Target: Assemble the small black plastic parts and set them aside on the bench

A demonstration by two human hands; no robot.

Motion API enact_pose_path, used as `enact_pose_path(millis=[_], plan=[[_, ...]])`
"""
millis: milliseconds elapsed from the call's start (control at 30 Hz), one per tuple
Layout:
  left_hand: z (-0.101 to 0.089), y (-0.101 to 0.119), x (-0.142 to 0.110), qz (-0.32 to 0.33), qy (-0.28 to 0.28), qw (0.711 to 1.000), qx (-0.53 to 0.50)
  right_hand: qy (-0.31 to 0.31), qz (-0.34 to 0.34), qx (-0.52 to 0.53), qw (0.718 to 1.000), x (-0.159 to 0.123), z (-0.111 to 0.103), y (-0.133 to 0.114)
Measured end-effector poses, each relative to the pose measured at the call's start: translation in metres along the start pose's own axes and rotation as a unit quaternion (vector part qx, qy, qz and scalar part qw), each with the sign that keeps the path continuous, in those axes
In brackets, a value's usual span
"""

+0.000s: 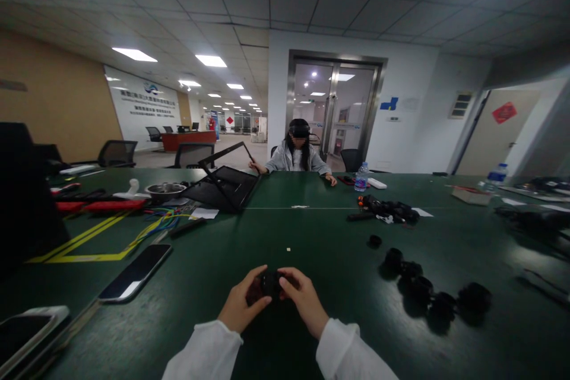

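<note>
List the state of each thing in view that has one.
Bare left hand, gripping small black object
Bare right hand, gripping it too
Black rectangular smartphone, screen dark
White-edged device, screen dark
Two clear plastic bottles, upright, capped
Round metal bowl, uncovered
Rectangular white ceiling lights, lit
Metal-framed glass double door, apparently shut

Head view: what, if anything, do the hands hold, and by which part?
A small black compact object, gripped by its opposite sides between left hand and right hand.

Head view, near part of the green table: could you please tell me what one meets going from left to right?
White-edged device, dark phone, left hand, small black part, right hand, row of black round pieces.
</note>
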State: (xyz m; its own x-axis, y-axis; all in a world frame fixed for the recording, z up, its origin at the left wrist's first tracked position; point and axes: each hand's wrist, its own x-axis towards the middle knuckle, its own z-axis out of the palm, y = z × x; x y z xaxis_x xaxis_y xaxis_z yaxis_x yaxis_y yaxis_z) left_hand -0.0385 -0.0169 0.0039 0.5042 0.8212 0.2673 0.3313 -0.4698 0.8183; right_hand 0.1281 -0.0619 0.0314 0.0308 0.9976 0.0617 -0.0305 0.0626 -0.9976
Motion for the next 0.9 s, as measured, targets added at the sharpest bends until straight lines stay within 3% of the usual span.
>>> enact_pose_path(millis=[133,300,467,567,733,900], plan=[[0.0001,-0.0049,-0.0004,0.017,0.000,1.000,-0.007,0.008,-0.001,0.012,1.000,0.0016,-0.0008,0.0020],[0.0006,-0.0035,-0.0003,-0.029,-0.002,0.999,-0.016,-0.010,-0.010,0.015,1.000,0.0027,-0.0030,0.0048],[-0.0006,0.0009,0.0010,-0.032,0.060,0.998,-0.001,-0.037,-0.002,0.027,0.999,0.0004,0.0000,0.0037],[-0.0014,0.0016,0.0011,-0.034,0.089,0.994,-0.049,-0.069,-0.009,0.029,0.997,0.0001,0.0016,0.0062],[-0.0030,0.0015,0.0007,0.007,0.107,0.993,-0.051,-0.072,0.003,0.019,0.997,0.0013,0.0022,0.0080],[-0.0044,-0.0008,0.0006,0.047,0.079,0.995,-0.043,-0.031,0.006,0.028,0.999,0.0026,0.0007,0.0062]])
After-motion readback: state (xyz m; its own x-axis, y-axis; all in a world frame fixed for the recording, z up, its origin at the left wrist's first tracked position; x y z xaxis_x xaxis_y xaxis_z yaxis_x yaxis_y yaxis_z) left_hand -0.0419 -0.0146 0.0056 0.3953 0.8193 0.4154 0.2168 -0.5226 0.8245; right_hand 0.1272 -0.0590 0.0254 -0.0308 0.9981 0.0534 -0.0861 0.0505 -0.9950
